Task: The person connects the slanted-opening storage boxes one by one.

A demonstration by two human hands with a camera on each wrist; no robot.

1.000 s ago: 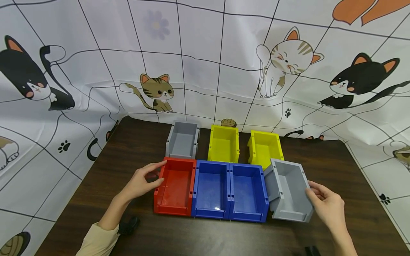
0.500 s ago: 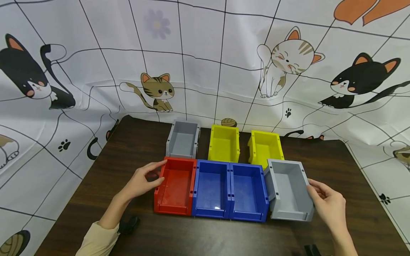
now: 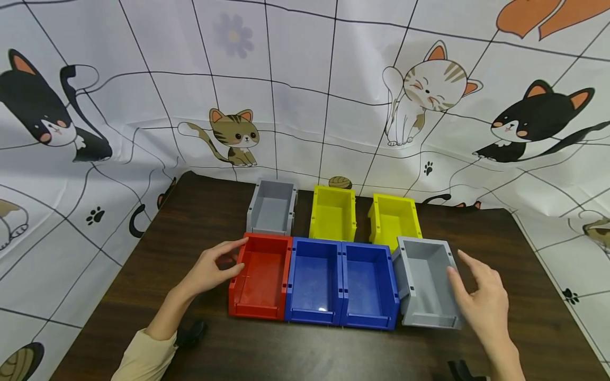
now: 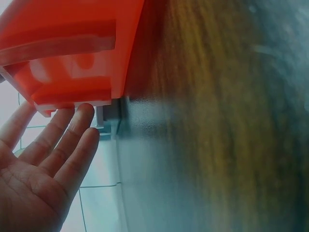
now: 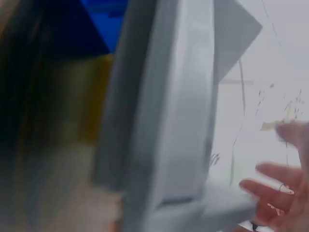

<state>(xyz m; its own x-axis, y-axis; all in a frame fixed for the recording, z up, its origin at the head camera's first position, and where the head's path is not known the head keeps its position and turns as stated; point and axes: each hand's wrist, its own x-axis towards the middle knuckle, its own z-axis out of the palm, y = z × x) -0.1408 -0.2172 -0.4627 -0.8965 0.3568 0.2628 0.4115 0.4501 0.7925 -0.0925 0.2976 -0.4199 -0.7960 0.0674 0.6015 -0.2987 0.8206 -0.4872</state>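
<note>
A red plastic bin (image 3: 261, 275) stands at the left end of the front row. My left hand (image 3: 208, 271) rests its fingertips against that bin's left side; in the left wrist view its fingers (image 4: 70, 145) are nearly straight along the red wall (image 4: 128, 43). Two blue bins (image 3: 316, 278) (image 3: 369, 286) stand side by side to the right of the red one. At the right end is a grey bin (image 3: 431, 286), its left wall showing beside the blue. My right hand (image 3: 485, 299) is spread beside its right rim, holding nothing; the right wrist view is blurred.
Behind the front row stand another grey bin (image 3: 271, 206) and two yellow bins (image 3: 332, 214) (image 3: 395, 219). A white cat-print cloth (image 3: 305, 106) hangs behind the dark wooden table (image 3: 305, 354). Black straps (image 3: 191, 334) show near the wrists.
The front grey bin has straightened and shifted slightly left. My right hand has let go of its right rim and spread its fingers. The left hand has stayed put.
</note>
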